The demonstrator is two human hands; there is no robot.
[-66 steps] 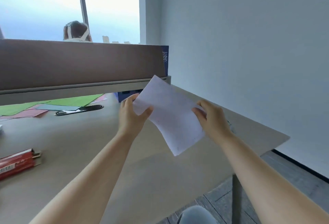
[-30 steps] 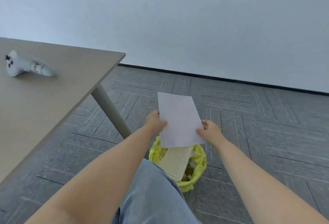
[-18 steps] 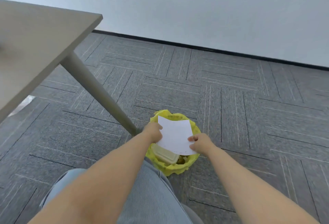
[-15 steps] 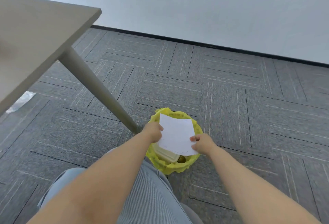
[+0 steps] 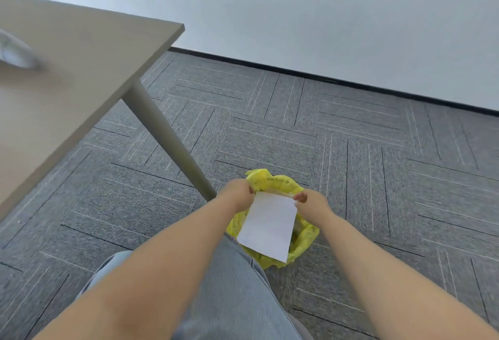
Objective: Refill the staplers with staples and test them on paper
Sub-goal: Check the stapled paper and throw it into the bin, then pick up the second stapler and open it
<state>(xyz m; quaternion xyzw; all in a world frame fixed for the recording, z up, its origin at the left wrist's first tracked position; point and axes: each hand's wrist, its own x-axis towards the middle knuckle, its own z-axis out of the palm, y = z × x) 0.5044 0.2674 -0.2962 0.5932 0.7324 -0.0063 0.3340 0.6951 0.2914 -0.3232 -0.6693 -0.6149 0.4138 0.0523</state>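
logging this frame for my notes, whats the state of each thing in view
paper, flat and unfolded, hanging over the bin, held by its two top corners
left grip, pinching the paper's top left corner
right grip, pinching the paper's top right corner
yellow-lined bin, open, partly hidden behind the paper
white object, lying on the table, too blurred to identify

text: none legible | labels: none | numbers: none
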